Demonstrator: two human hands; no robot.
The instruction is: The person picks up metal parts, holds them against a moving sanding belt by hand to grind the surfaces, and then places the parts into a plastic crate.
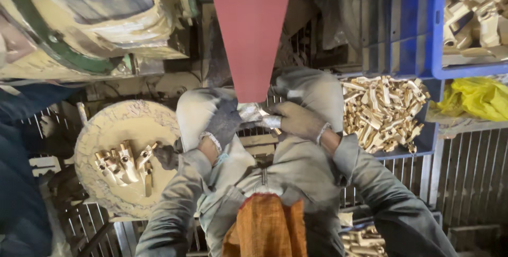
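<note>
Both gloved hands meet just under the lower end of the red sanding belt (pixel 250 29), which runs straight up and away from the person's lap. The left hand (pixel 223 124) and the right hand (pixel 297 120) are each clamped on opposite ends of a small shiny metal fitting (pixel 257 115), pressing it against the belt's bottom edge; the fitting sits between the two gloves, right at the belt. To the left of the belt, lower down, a round dusty tray (pixel 106 130) carries a handful of brass fittings (pixel 124 163) laid close together. To the right of the belt a blue crate (pixel 423 135) is heaped with more brass parts (pixel 382 110), and beyond it lies a crumpled yellow bag (pixel 474 97). Below the belt, on the person's lap, hangs an orange cloth (pixel 268 226).
</note>
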